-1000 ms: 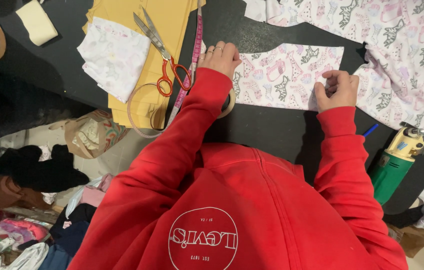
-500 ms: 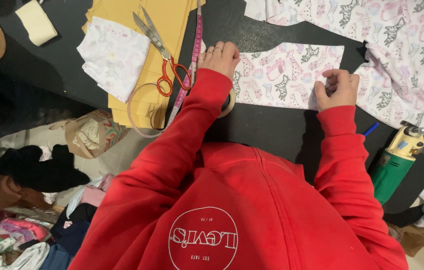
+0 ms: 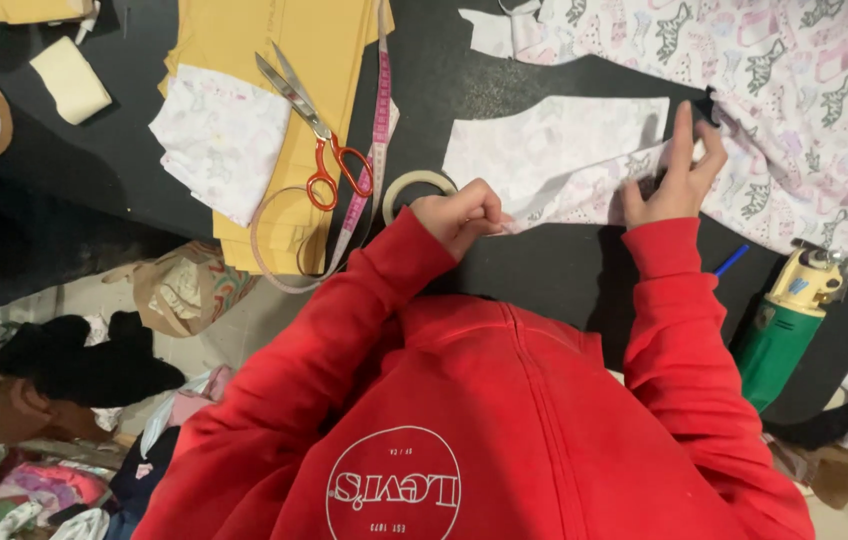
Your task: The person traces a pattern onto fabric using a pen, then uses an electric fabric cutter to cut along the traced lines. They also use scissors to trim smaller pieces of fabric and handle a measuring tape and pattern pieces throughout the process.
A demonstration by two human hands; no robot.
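A person in a red sweatshirt folds a cut fabric piece (image 3: pixel 554 150) on a black table (image 3: pixel 544 265). The left hand (image 3: pixel 459 215) pinches the near edge in a closed grip, lifting it; the right hand (image 3: pixel 679 175) lies flat, fingers spread, pinning the cloth. Scissors (image 3: pixel 319 125), measuring tape (image 3: pixel 376 110) and a tape roll (image 3: pixel 414 185) lie beside.
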